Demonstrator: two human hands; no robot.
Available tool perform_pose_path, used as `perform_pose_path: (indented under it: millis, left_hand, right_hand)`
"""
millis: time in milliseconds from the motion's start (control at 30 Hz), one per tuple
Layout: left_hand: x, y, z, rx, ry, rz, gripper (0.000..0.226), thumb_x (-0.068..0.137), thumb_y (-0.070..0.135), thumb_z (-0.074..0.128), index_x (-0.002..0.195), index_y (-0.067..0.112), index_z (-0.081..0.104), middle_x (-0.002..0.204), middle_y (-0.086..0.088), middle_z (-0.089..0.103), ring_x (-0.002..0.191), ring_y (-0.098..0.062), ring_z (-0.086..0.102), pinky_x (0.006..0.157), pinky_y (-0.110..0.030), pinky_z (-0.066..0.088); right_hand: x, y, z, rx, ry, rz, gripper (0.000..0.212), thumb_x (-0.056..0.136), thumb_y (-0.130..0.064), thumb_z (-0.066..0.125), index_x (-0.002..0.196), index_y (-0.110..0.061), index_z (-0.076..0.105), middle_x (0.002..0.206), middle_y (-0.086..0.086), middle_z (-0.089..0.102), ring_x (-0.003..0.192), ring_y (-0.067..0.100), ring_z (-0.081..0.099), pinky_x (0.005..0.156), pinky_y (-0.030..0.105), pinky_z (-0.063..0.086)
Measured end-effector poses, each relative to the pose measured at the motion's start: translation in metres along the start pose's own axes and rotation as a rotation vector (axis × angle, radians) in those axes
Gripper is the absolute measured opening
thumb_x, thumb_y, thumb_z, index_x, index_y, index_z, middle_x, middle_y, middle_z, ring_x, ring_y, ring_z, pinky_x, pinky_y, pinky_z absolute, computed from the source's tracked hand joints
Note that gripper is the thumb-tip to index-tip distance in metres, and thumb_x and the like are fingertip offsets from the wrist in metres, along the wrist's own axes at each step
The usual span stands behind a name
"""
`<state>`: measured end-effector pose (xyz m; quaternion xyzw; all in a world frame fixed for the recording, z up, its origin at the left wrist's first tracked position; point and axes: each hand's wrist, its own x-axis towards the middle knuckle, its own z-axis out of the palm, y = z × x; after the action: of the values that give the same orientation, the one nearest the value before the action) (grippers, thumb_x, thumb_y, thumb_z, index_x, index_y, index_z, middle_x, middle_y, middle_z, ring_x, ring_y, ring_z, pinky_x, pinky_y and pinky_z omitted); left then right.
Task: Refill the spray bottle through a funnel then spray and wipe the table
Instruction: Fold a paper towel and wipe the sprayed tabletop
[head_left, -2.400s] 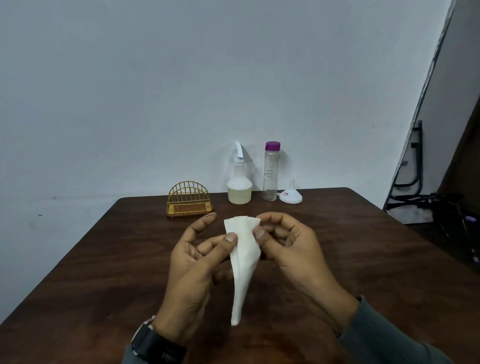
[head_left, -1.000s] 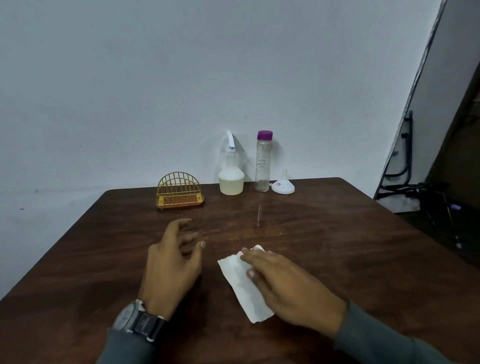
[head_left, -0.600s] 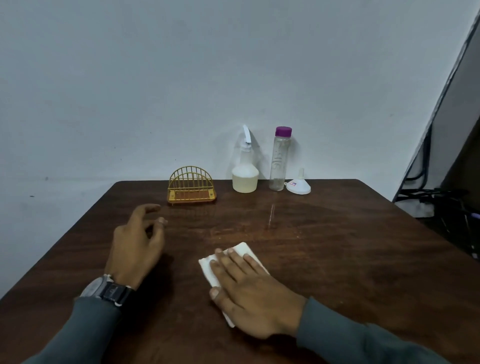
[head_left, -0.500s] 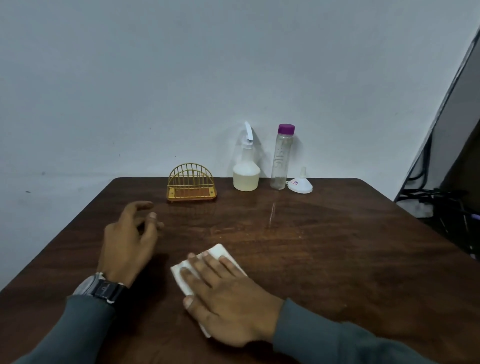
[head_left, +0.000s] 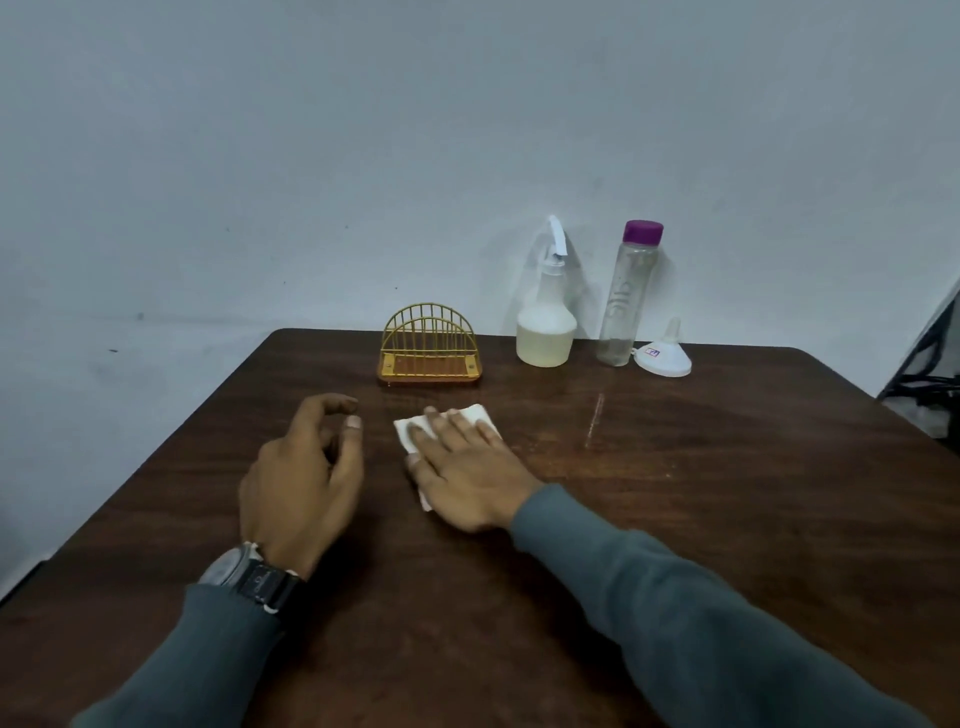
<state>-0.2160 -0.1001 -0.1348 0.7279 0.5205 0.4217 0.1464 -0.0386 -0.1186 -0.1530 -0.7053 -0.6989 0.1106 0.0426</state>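
My right hand (head_left: 467, 467) lies flat, fingers straight, pressing a folded white tissue (head_left: 480, 415) onto the dark wooden table (head_left: 701, 493); most of the tissue is hidden under the palm. My left hand (head_left: 306, 478) hovers just left of it with loosely curled fingers, holding nothing. At the back by the wall stand the white spray bottle (head_left: 545, 322) with pale liquid in its base, a clear bottle with a purple cap (head_left: 626, 296), and a white funnel (head_left: 665, 356) lying mouth down.
A gold wire napkin holder (head_left: 428, 345) stands at the back, just beyond the tissue. A shiny wet streak (head_left: 595, 421) marks the wood right of the tissue. The table's left edge runs diagonally near my left hand. Dark cables lie at the far right.
The tissue went from being held up between both hands to flat on the table. My right hand has slid it left and then farther back towards the napkin holder; my left hand let go.
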Motion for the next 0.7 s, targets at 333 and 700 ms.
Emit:
perform_pose_path:
  millis: [333,700]
  left_hand:
    - [-0.003,0.003,0.017,-0.057,0.031,0.086,0.017,0.099,0.037,0.056,0.116,0.034,0.062,0.075,0.008,0.064,0.076,-0.028,0.065,0.065,-0.040,0.052]
    - [-0.001,-0.004,0.018,-0.056,0.096,0.116,0.024,0.100,0.034,0.058,0.123,0.027,0.062,0.085,0.023,0.056,0.090,-0.021,0.055,0.066,-0.036,0.044]
  right_hand:
    - [-0.081,-0.038,0.022,0.056,-0.015,-0.042,0.066,0.107,-0.054,0.015,0.165,-0.030,-0.003,0.172,-0.003,-0.019,0.156,0.017,-0.026,0.125,0.044,-0.018]
    - [-0.007,0.024,-0.004,0.006,-0.009,0.092,0.065,0.107,-0.057,0.012,0.166,-0.031,0.003,0.174,-0.002,-0.012,0.160,0.019,-0.013,0.128,0.045,-0.011]
